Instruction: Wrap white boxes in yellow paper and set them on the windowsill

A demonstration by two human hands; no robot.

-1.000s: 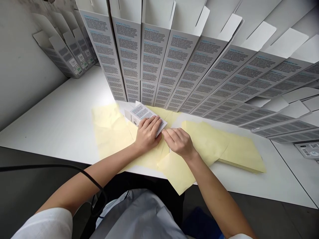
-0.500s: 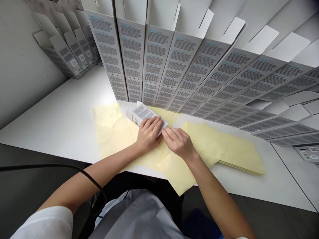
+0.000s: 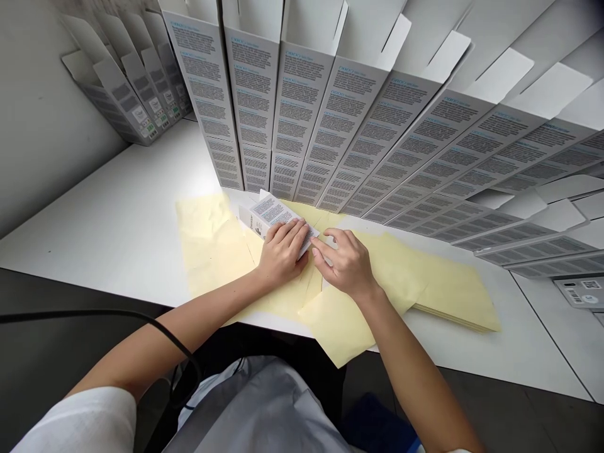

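Holding the small printed box on the yellow sheets, the left hand lays its fingers across the box's right end. The right hand has its fingers released, parted and half bent, with one fingertip at this same end; I cannot tell whether it touches. At the far side of the counter, a row of tall printed boxes stands open at the top.

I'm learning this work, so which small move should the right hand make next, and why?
I'd probably have the right hand press gently on the near end of the small carton: the left hand lies over the carton, seemingly steadying it, while the right hand is loosely open beside that end.
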